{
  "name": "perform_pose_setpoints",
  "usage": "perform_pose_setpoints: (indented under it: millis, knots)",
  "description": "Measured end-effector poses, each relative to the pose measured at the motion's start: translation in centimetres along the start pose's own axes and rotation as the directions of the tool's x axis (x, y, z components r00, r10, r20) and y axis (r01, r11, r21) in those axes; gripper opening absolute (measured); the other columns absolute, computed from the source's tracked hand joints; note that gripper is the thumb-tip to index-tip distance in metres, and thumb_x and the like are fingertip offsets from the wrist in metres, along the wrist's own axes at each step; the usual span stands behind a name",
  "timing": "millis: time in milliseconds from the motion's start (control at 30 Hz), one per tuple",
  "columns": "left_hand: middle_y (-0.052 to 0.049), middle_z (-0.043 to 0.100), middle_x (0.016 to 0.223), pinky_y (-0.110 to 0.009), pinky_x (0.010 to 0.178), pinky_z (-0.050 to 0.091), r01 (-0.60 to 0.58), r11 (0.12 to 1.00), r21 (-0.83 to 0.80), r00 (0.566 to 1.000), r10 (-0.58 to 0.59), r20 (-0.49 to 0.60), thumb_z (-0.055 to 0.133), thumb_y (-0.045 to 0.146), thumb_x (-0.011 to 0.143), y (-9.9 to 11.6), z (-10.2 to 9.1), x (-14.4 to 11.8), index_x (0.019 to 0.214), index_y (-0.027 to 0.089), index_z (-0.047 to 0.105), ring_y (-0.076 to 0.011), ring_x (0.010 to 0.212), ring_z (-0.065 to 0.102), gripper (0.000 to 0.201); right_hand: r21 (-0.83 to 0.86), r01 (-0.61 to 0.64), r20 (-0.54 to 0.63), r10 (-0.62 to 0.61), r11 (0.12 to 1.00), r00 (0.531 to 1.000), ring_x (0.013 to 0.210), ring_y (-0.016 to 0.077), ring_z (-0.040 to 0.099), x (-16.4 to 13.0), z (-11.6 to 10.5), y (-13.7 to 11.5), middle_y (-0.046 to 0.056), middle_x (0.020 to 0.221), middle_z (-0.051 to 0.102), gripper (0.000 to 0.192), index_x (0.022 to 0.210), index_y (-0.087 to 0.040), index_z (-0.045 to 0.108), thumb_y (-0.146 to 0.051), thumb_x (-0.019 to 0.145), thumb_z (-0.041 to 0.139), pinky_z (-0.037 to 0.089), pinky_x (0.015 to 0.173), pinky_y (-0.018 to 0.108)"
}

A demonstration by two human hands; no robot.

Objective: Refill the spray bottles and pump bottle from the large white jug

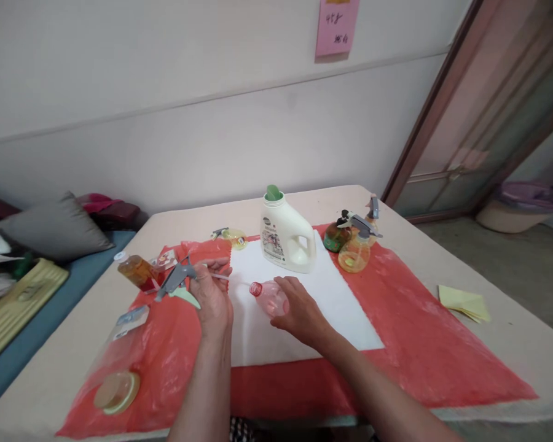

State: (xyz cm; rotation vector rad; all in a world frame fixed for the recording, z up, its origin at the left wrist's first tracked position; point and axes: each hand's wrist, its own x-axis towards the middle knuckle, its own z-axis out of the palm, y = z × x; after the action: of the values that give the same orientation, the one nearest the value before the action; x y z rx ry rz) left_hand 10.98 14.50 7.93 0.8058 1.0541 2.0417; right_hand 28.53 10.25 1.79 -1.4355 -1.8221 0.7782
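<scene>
- A small pink bottle [270, 297] is seen lying on its side on a white sheet [304, 307] at the centre of the table [511, 344], its red neck pointed toward 9 o'clock.
- The bottle is gripped by the right hand [299, 313], whose fingers are curled over its body from the 5 o'clock side.
- A grey spray trigger head [177, 279] with a pale green lever is held in the left hand [212, 298], fingers closed around it; its thin dip tube [233, 280] is stretched toward the bottle's neck, the tip just beside the opening.
- A white detergent jug [288, 236] with a green cap is stood upright at 12 o'clock from the bottle, on the far edge of the white sheet.
- A red plastic cover [419, 331] is spread beneath the sheet.
- At 2 o'clock, a yellow spray bottle [354, 253] and a dark green one [335, 236] are grouped close together.
- At 9 o'clock, an amber bottle [136, 270] with a white cap is laid on its side near the table's edge.
- A clear bag [120, 362] holding a round yellowish object is placed at 8 o'clock.
- Yellow cloths [463, 302] are left at 3 o'clock, well apart from the hands.
- A pink note [336, 27] is fixed to the wall.
</scene>
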Motion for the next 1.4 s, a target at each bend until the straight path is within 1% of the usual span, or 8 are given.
perform_pose_setpoints:
  millis: [300,533,667,800,900,1067,1267,1400]
  knots:
    - [-0.01,0.076,0.095,-0.035,0.085,0.054,0.186,0.971,0.152,0.915,-0.228,0.333,0.073,0.072,0.078,-2.0,1.0,-2.9,0.095,0.02,0.068,-0.0226,0.091,0.072,0.055,0.079,-0.004,-0.13,0.014,0.997,0.991,0.123,0.0338,0.059,-0.2,0.1,-1.4,0.012,0.136,0.061,0.091,0.142,-0.024,0.048,-0.027,0.06,0.086,0.049,0.105,0.052]
    - [-0.013,0.076,0.105,-0.037,0.088,0.055,0.214,0.964,0.157,0.842,-0.263,0.471,0.073,0.065,0.083,-1.5,1.3,-3.8,0.104,0.019,0.071,-0.025,0.096,0.073,0.051,0.005,0.223,-0.233,-0.216,0.975,0.948,0.122,0.0367,0.06,-0.7,-1.7,-1.6,0.013,0.133,0.066,0.079,0.133,-0.026,0.055,-0.027,0.06,0.086,0.048,0.103,0.053]
    - [-0.011,0.077,0.098,-0.038,0.086,0.055,0.228,0.959,0.171,0.837,-0.282,0.469,0.077,0.058,0.081,-1.2,1.6,-4.1,0.093,0.02,0.073,-0.0254,0.093,0.073,0.04,0.264,0.077,-0.198,-0.024,0.961,0.98,0.117,0.0332,0.063,-1.3,-2.3,-2.3,0.011,0.13,0.067,0.08,0.131,-0.026,0.052,-0.03,0.059,0.086,0.049,0.1,0.05]
    - [-0.009,0.075,0.082,-0.035,0.078,0.055,0.208,0.945,0.254,0.877,-0.295,0.378,0.07,0.053,0.084,-0.9,2.2,-4.6,0.077,0.017,0.073,-0.0227,0.078,0.07,0.036,0.526,-0.173,-0.028,0.221,0.832,0.975,0.098,0.0262,0.066,-1.4,-2.5,-3.2,0.002,0.108,0.07,0.068,0.113,-0.026,0.053,-0.033,0.055,0.087,0.052,0.084,0.04]
    - [-0.008,0.072,0.073,-0.032,0.069,0.052,0.248,0.917,0.311,0.916,-0.327,0.233,0.066,0.055,0.084,-0.7,2.2,-4.7,0.073,0.016,0.073,-0.0205,0.068,0.068,0.041,0.63,-0.197,-0.011,0.262,0.751,0.965,0.097,0.0253,0.065,-1.0,-2.3,-3.1,0.001,0.102,0.069,0.064,0.113,-0.025,0.055,-0.038,0.059,0.085,0.052,0.085,0.04]
    - [-0.006,0.073,0.069,-0.031,0.067,0.051,0.269,0.954,0.133,0.956,-0.281,0.086,0.068,0.056,0.081,-1.0,1.7,-3.5,0.073,0.018,0.068,-0.0207,0.067,0.07,0.039,0.841,-0.162,0.064,0.202,0.516,0.977,0.127,0.0293,0.059,-0.8,-1.1,-2.1,0.01,0.144,0.055,0.084,0.133,-0.029,0.05,-0.042,0.06,0.088,0.051,0.099,0.042]
    - [-0.007,0.077,0.082,-0.033,0.079,0.054,0.306,0.951,0.032,0.922,-0.305,0.238,0.075,0.052,0.077,0.3,1.5,-2.9,0.081,0.018,0.07,-0.0216,0.081,0.073,0.034,0.887,-0.183,0.116,0.179,0.424,0.977,0.099,0.0205,0.068,-1.2,-0.7,-2.6,0.003,0.118,0.069,0.075,0.124,-0.029,0.056,-0.024,0.057,0.088,0.054,0.085,0.033]
    - [-0.01,0.079,0.091,-0.038,0.084,0.055,0.367,0.929,0.038,0.847,-0.351,0.399,0.074,0.051,0.078,1.5,1.5,-3.6,0.086,0.019,0.072,-0.0257,0.089,0.075,0.033,0.893,-0.424,0.399,0.171,0.152,0.901,0.072,0.019,0.069,-1.4,-1.3,-3.1,0.005,0.092,0.073,0.051,0.11,-0.02,0.065,-0.064,0.083,0.065,0.051,0.055,0.026]
